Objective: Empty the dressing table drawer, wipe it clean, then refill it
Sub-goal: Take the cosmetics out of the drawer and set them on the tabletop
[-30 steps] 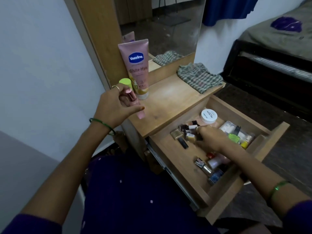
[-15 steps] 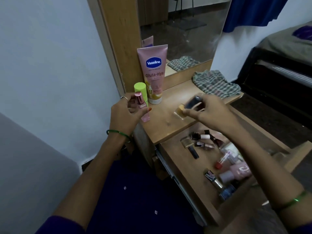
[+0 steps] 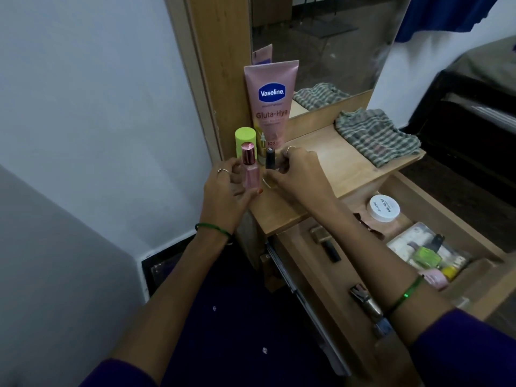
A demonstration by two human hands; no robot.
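Observation:
The wooden drawer point(image 3: 458, 216) stands pulled open at the right, with several small cosmetics inside. My left hand point(image 3: 226, 194) grips a pink bottle point(image 3: 249, 170) standing upright on the dressing table top point(image 3: 343, 166). Just right of it, my right hand point(image 3: 296, 174) holds a small bottle with a dark cap point(image 3: 270, 159), upright at the table surface. Behind them stand a lime-green capped container point(image 3: 245, 139) and a pink Vaseline tube point(image 3: 270, 107). A checked cloth point(image 3: 377, 135) lies at the back right of the top.
In the drawer lie a white round jar point(image 3: 384, 208), a clear pouch of small items point(image 3: 427, 250), a green bottle point(image 3: 425, 256), a dark stick point(image 3: 332, 251) and a metallic tube point(image 3: 365, 301). A mirror point(image 3: 321, 37) rises behind the top. A bed frame point(image 3: 474, 101) is at the right.
My right hand picked a small bottle out of the drawer, carried it left over the table top and brought it down beside the pink bottle. My left hand stayed on the pink bottle.

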